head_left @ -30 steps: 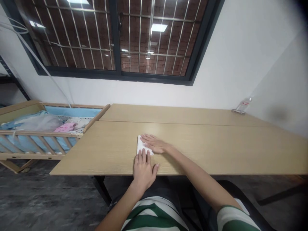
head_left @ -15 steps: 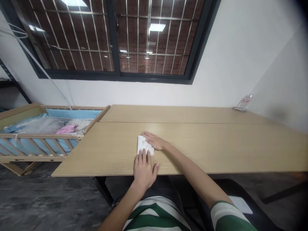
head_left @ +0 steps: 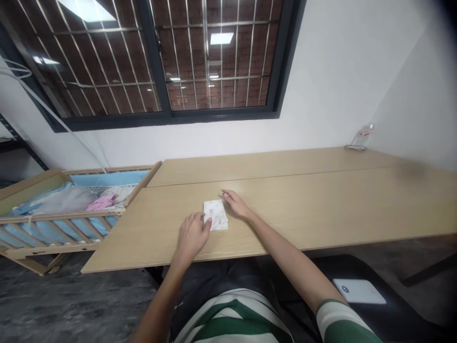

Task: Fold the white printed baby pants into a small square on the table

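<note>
A small folded white cloth (head_left: 215, 215) with a faint print lies flat on the wooden table (head_left: 293, 209). At its left edge is my left hand (head_left: 193, 234), palm down, fingers slightly bent and spread; the thumb touches the cloth's lower left part. My right hand (head_left: 236, 204) is just past the cloth's right side, fingers loosely bent and apart, holding nothing. Whether its fingertips touch the table I cannot tell.
A wooden crib (head_left: 57, 245) with blue lining and pink and white fabrics adjoins the table's left end. A clear plastic bottle (head_left: 362, 136) stands at the back right by the wall. A white phone-like device (head_left: 360, 291) lies on a black chair seat (head_left: 339, 267).
Both hands have come off the top of the cloth: the left moved left to its edge, the right moved right and off it. The camera view has tilted slightly.
</note>
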Motion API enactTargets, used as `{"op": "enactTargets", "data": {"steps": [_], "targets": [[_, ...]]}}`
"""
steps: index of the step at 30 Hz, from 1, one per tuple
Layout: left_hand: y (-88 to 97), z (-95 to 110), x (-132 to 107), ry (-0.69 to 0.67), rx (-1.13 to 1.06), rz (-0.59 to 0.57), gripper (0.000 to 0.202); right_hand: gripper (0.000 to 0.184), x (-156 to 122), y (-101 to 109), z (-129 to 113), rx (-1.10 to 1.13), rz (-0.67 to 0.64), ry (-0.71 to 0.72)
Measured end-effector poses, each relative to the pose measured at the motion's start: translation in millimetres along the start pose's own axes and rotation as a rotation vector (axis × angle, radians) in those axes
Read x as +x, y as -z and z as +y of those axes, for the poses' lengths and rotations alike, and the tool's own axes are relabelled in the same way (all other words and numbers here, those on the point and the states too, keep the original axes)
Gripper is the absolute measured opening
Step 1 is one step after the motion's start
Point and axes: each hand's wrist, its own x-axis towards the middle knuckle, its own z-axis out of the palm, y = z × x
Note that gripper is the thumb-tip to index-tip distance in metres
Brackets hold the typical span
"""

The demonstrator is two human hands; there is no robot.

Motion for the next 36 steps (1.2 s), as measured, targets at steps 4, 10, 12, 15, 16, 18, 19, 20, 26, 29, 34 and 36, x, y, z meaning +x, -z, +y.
{"op": "enactTargets", "data": {"steps": [4, 10, 12, 15, 16, 18, 19, 20, 26, 29, 34, 36], "targets": [[8.6, -3, 20, 0.15, 0.197, -0.206, 0.056, 0.054, -1, 4, -5, 0.015, 0.019, 0.051], [-1.8, 5, 34, 0.128, 0.213, -0.29, 0.059, 0.038, -7, 2, -13, -0.018, -0.035, 0.125], [-3.7, 5, 35, 0.106, 0.211, -0.298, 0.054, 0.032, -10, 0, -14, -0.031, -0.032, 0.116], [-3.5, 1, 34, 0.058, 0.188, -0.305, 0.047, 0.03, -13, -3, -15, -0.059, -0.027, 0.133], [-3.1, -1, 33, 0.041, 0.176, -0.306, 0.044, 0.029, -13, -4, -16, -0.069, -0.027, 0.144], [-2.3, -4, 31, 0.017, 0.152, -0.305, 0.039, 0.027, -15, -6, -17, -0.084, -0.026, 0.158], [-2.2, -6, 29, 0.011, 0.141, -0.303, 0.038, 0.027, -15, -7, -17, -0.086, -0.024, 0.16], [-2.2, -7, 28, 0.007, 0.129, -0.299, 0.037, 0.026, -16, -8, -18, -0.086, -0.023, 0.161], [-4.2, -13, 20, 0.007, 0.064, -0.278, 0.034, 0.024, -21, -14, -23, -0.071, -0.027, 0.154], [-4.6, -12, 18, 0.015, 0.033, -0.266, 0.033, 0.025, -23, -15, -26, -0.058, -0.03, 0.148], [3.4, -18, 7, 0.03, -0.02, -0.259, 0.028, 0.023, -34, -28, -36, 0.008, -0.05, 0.083], [10.7, -29, -5, 0.021, -0.081, -0.253, 0.027, 0.022, -45, -38, -47, 0.043, -0.079, 0.061]]}}
